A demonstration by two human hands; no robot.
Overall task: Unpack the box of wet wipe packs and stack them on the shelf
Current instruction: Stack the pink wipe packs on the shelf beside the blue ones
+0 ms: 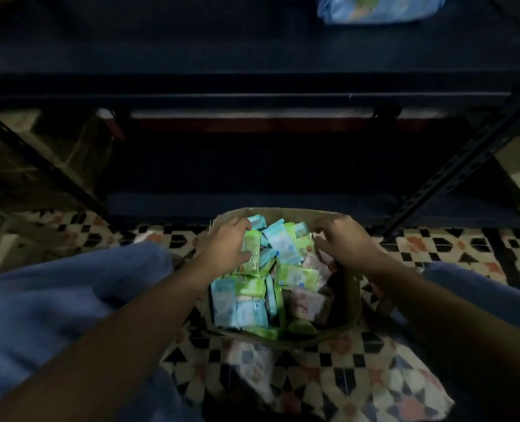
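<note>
An open cardboard box [352,300] sits on the patterned floor between my knees, filled with several green, blue and pink wet wipe packs [296,277]. My left hand [226,243] reaches into the box's far left side, fingers wrapped around a green pack [250,254]. My right hand [348,242] hovers over the far right side, fingers curled on the packs there; whether it grips one is unclear. A dark metal shelf [252,50] stands in front, with blue packs [377,7] lying on it at the top right.
Black perforated shelf uprights [462,159] slant down on both sides. A lower shelf board [191,205] runs just beyond the box. My blue-trousered knees [54,300] flank the box. Cardboard boxes [39,153] stand under the shelving at left.
</note>
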